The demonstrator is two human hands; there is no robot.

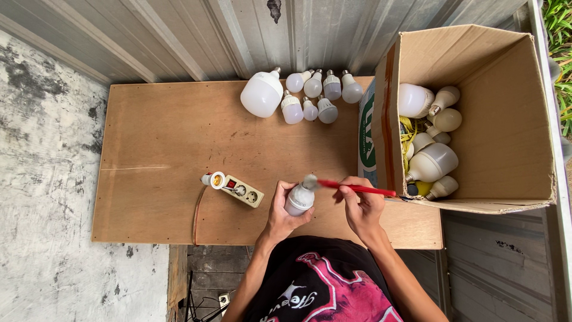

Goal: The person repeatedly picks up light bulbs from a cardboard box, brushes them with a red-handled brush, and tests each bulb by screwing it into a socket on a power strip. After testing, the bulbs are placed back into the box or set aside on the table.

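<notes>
Left of my hands I see a power strip with a bulb socket on the wooden table. My left hand is closed around a white bulb, base up. My right hand pinches a red brush, its tip touching the bulb's base. Beyond my hands lie loose bulbs; right of them stands a cardboard box holding more.
</notes>
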